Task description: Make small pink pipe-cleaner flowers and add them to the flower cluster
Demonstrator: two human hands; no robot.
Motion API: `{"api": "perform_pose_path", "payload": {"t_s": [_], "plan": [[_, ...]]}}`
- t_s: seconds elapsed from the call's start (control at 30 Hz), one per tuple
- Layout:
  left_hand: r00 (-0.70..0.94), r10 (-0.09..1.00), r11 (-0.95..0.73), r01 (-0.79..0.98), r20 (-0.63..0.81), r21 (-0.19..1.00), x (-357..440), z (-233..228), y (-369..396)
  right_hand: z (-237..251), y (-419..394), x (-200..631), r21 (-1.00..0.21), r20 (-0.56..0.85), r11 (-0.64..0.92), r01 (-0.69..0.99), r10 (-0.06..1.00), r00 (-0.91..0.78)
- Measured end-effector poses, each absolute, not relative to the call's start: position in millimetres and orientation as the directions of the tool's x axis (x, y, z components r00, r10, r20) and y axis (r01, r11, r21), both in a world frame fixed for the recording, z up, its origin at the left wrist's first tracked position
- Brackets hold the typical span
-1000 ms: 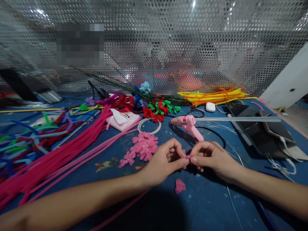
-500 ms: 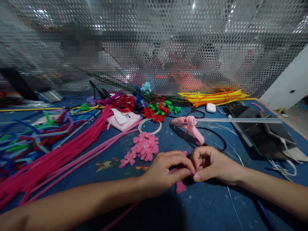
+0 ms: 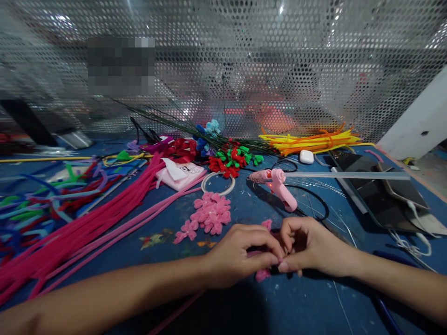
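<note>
My left hand (image 3: pixel 246 251) and my right hand (image 3: pixel 307 246) meet fingertip to fingertip over the blue table. Between their thumbs and forefingers they pinch a small piece of pink pipe cleaner (image 3: pixel 281 262), mostly hidden by the fingers. A pink fuzzy petal piece (image 3: pixel 262 275) shows just below the left fingers, and another pink bit (image 3: pixel 267 224) shows above them. Left of my hands lies a cluster of pink pipe-cleaner flowers (image 3: pixel 211 212), with one single flower (image 3: pixel 186 230) at its lower left.
A pink glue gun (image 3: pixel 277 181), its long glue stick pointing right, lies beyond my hands. Behind the flowers is a white ring (image 3: pixel 228 188). Deep pink pipe cleaners (image 3: pixel 94 218) stretch along the left. A dark tablet (image 3: pixel 363 181) lies right; yellow pipe cleaners (image 3: pixel 310 142) lie behind.
Both hands have shifted slightly down, toward me, still pinching the pink piece. The right fingers have turned a little, and less of the pink petal below shows.
</note>
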State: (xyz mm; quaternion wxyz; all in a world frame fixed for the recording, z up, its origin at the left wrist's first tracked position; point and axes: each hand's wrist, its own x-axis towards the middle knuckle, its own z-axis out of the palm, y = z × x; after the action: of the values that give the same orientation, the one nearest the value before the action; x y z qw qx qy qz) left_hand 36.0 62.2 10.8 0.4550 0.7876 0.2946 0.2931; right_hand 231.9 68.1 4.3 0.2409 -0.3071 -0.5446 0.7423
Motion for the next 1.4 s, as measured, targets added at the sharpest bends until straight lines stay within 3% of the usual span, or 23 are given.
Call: {"api": "perform_pose_path", "payload": {"t_s": [0.1,0.17,0.3,0.47,0.67,0.9,1.03,1.4], "plan": [[0.569,0.816,-0.226,0.15,0.103,0.962,38.6,10.2,62.5,5.8,66.7,231.1,-0.987,-0.145,-0.155,0.036,0.776,-0.614],[0.49,0.87,-0.102,0.071,0.054,0.992,41.4,9.1,63.0,8.0,65.9,231.0,-0.99,-0.042,0.04,0.137,0.834,-0.55],[0.399,0.916,-0.048,0.004,0.043,0.999,45.1,7.1,63.7,12.5,63.0,231.6,-0.858,0.199,0.399,0.324,0.839,-0.507],[0.391,0.918,-0.067,0.012,0.057,0.998,45.0,8.1,63.4,13.4,61.5,232.8,-0.8,0.314,0.494,0.339,0.828,-0.465],[0.425,0.892,-0.235,0.144,0.155,0.961,44.0,11.7,62.9,10.7,61.9,233.6,-0.911,0.246,0.353,0.214,0.88,-0.405],[0.373,0.922,-0.12,0.018,0.105,0.993,43.3,7.7,62.6,10.7,61.5,231.2,-0.956,0.164,0.255,0.147,0.875,-0.456],[0.354,0.929,-0.113,-0.006,0.108,0.994,43.9,9.0,61.5,12.3,61.1,228.9,-0.991,0.077,0.118,0.059,0.878,-0.473],[0.352,0.901,-0.315,0.123,0.255,0.941,40.1,8.4,63.1,6.2,69.5,227.1,-0.93,-0.122,-0.319,-0.184,0.738,-0.663]]}}
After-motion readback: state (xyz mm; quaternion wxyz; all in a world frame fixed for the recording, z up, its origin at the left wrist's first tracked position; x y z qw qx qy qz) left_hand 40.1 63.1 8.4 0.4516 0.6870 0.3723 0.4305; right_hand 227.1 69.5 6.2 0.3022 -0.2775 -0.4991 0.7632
